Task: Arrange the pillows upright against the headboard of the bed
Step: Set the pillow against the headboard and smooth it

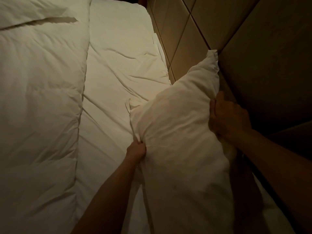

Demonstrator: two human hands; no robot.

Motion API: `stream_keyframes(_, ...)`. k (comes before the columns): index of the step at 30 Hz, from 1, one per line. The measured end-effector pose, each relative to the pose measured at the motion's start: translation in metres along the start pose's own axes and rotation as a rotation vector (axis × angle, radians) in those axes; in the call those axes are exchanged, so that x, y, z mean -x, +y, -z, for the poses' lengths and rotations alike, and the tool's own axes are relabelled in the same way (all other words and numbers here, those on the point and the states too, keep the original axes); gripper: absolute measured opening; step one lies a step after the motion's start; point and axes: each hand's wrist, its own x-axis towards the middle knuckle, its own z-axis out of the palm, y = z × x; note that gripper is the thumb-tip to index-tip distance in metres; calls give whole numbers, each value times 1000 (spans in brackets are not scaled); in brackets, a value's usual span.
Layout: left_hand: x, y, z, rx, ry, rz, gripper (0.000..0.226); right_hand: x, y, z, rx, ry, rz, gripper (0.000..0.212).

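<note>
Your view is dim and warm-toned; the sheet [118, 48] toward 12 o'clock is brightest, the headboard [270, 81] at 3 o'clock sinks into shadow, edges bend, detail is soft.

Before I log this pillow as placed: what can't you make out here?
Head view only.
The pillow, lower end: cut off by the bottom frame edge.
Its back against the headboard: hidden by the pillow itself.
The left hand, fingertips: buried in pillow fabric.
The right hand, palm: turned away.
</note>
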Motion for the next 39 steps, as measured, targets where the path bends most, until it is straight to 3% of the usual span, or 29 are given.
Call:
stream_keyframes(4,3,-3,0,-46,-77,-15,54,6,-1,-3,109,60,-65,47)
stream_keyframes(9,6,-4,1,-182,-4,-134,36,6,4,-7,96,21,-7,44)
stream_keyframes(15,-6,-11,7,-267,147,-46,49,4,17,12,113,97,133,40)
stream_keyframes(18,-4,-15,6,-255,226,-46,42,7,15,15,100,77,99,47)
stream_keyframes(21,-4,-21,1,-147,110,-92,41,8,15,11,35,-7,30,47)
stream_keyframes(26,7,-27,5,-9,-69,-1,48,18,7,15,15,-45,-33,35)
stream_keyframes(32,33,-19,-2,-37,-84,-32,48,38,8,19,-2,-78,-66,34)
stream_keyframes(39,61,-33,-1,21,-121,-22,65,82,13,25,28,-11,-85,33)
